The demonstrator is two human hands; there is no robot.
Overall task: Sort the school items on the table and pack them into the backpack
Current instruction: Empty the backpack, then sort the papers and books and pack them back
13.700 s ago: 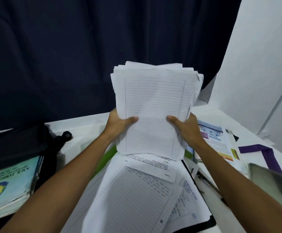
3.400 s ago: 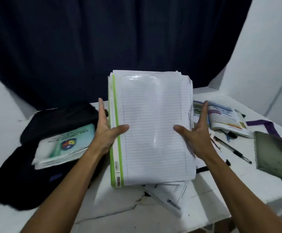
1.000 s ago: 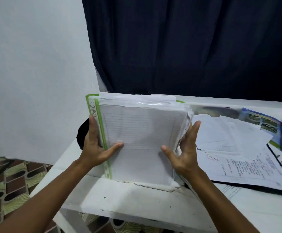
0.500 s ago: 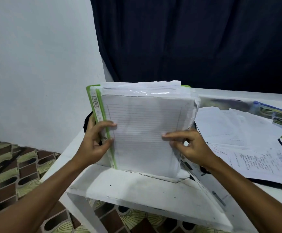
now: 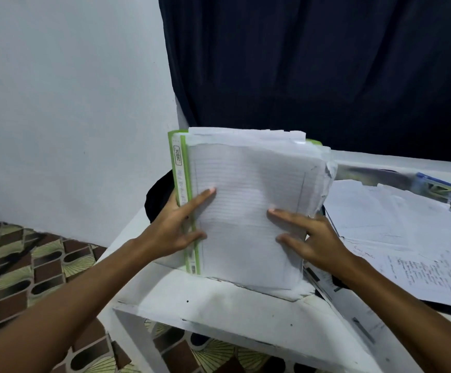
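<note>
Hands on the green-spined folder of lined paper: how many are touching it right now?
2. The left hand holds the green-spined folder at its spine edge; the right hand presses straight fingers on the front sheet near the right edge. Fingers behind it are hidden.

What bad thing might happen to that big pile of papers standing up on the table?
The paper stack stands on its bottom edge near the table corner, steadied by the left hand and right hand. Uneven top sheets might slip from the green folder; the stack might topple.

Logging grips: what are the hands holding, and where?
The green folder full of paper: left hand holds its spine edge, right hand presses its front.
</note>
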